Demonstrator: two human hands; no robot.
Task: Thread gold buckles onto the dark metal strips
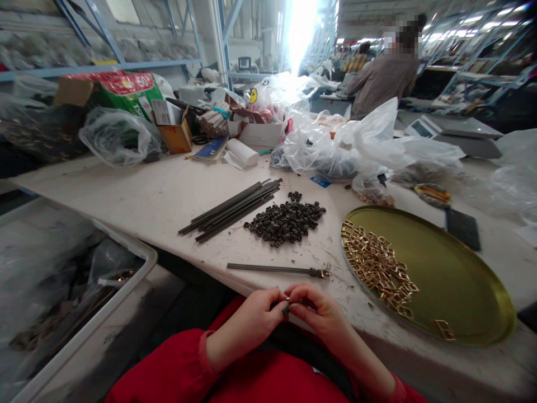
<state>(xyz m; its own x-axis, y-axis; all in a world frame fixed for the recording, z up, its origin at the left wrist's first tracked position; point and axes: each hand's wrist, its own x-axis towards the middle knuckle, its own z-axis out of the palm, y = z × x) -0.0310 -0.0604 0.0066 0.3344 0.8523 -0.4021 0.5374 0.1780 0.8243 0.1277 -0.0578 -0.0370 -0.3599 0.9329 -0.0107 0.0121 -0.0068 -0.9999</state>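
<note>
My left hand point(265, 309) and my right hand point(314, 305) meet at the table's near edge, both with fingers pinched together. Between them is a short visible end of a dark strap point(286, 309), with a small metallic glint beside it; the fingers hide the rest. Just beyond lies a finished-looking dark strap point(268, 268) with a gold buckle point(322, 273) on its right end. A heap of small dark loops point(287, 223) sits farther back, with a bundle of dark straps point(230, 210) to its left. Gold buckles point(380, 266) are piled on a gold oval tray point(457, 268) at right.
A white bin point(146, 263) with plastic bags and scraps stands at left, below the table point(126, 190). Clear plastic bags point(327, 145), boxes point(174, 134) and a paper roll point(242, 152) line the back. A dark flat object point(462, 228) lies behind the tray. Another person point(384, 78) is farther off.
</note>
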